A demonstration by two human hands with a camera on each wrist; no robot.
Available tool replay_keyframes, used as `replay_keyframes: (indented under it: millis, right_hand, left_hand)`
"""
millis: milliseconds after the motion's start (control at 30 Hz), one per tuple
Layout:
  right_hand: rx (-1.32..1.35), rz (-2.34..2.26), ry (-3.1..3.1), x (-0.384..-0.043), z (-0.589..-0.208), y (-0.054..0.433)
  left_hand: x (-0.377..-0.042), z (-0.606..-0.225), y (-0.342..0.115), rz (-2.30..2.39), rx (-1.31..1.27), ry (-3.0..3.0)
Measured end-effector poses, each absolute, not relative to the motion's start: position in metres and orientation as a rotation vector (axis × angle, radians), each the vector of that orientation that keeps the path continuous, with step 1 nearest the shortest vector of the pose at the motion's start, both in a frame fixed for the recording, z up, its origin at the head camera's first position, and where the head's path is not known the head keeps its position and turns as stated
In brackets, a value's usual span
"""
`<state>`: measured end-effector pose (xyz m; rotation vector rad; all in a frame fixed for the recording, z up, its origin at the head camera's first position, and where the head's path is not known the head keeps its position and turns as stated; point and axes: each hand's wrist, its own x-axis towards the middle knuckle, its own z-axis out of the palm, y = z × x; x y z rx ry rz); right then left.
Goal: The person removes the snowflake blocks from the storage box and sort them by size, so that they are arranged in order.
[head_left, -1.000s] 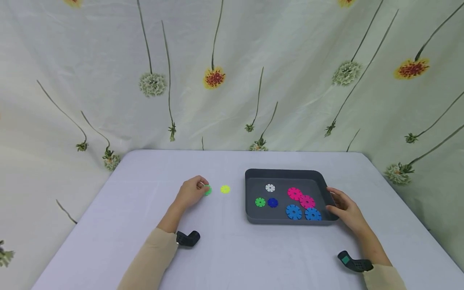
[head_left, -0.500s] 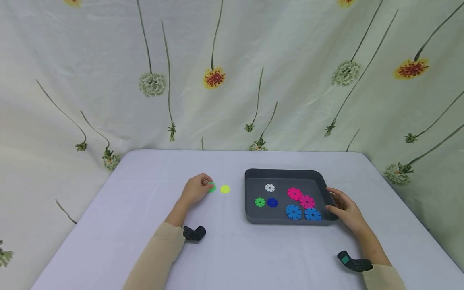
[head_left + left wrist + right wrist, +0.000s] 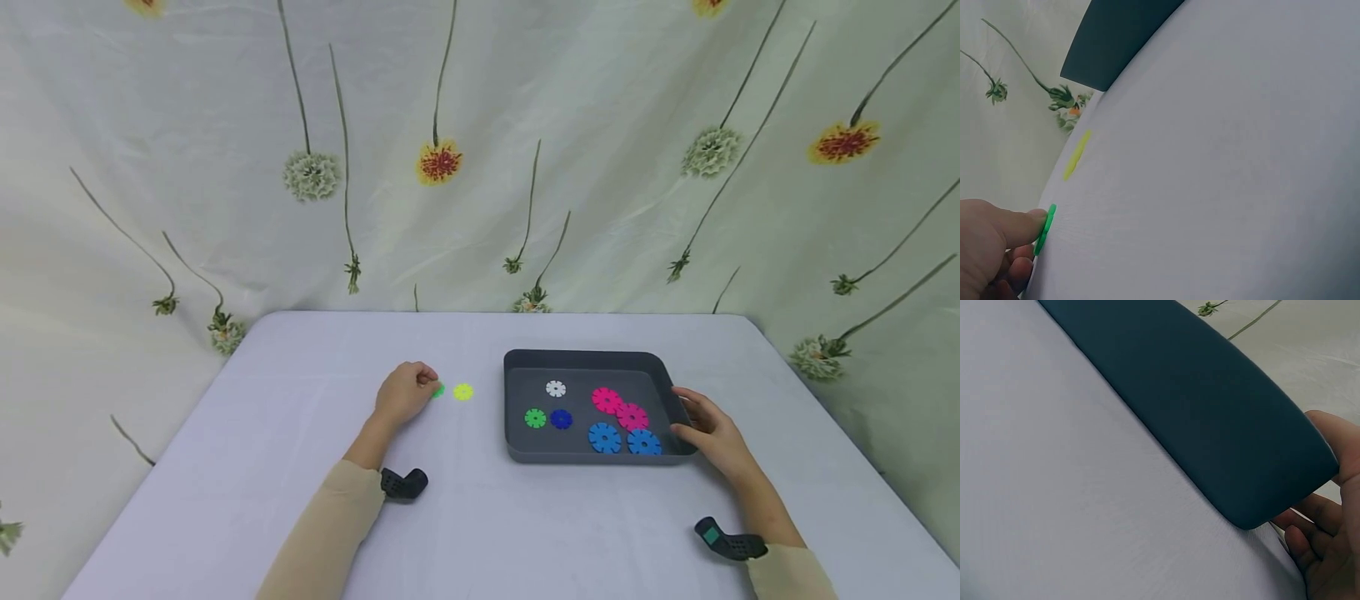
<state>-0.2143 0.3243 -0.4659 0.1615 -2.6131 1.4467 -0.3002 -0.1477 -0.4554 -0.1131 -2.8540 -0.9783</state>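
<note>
Left of the tray, my left hand (image 3: 405, 392) pinches a small green notched disc (image 3: 1045, 229) between thumb and fingers, low at the tabletop. Partly covered by the thumb in the head view, the disc stands tilted on edge in the left wrist view. Just right of it lies a yellow notched disc (image 3: 463, 392), flat on the cloth. My right hand (image 3: 712, 433) grips the right end of a dark grey tray (image 3: 600, 457), the thumb over its rim and the other fingers around the outside, as the right wrist view shows.
Inside the tray lie a white disc (image 3: 556, 389), a green disc (image 3: 536, 418), a dark blue disc (image 3: 561, 419), two overlapping pink discs (image 3: 607, 400) and two larger blue discs (image 3: 604, 438). A white cloth covers the table (image 3: 480, 533); a flowered curtain (image 3: 375, 233) hangs behind it.
My left hand has moved a little right with the green disc, closer to the yellow one, and has stayed nearly still over the last half second. My right hand keeps its grip on the tray.
</note>
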Motion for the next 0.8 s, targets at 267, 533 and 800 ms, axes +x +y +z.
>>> replay_keyframes:
  millis: [267, 533, 800]
  right_hand:
    - [0.153, 1.441, -2.624, -0.2149, -0.4668, 0.3249]
    - [0.148, 1.461, -2.627, -0.2142, -0.4641, 0.3237]
    - [0.181, 1.455, -2.613, -0.2151, -0.4667, 0.3252]
  left_hand:
    - [-0.2996, -0.4565, -0.1483, -0.985, -0.121, -2.843]
    - [-0.2993, -0.4551, -0.1480, -0.999, -0.109, -2.837]
    - [-0.2989, -0.4516, -0.1486, -1.049, -0.124, -2.824]
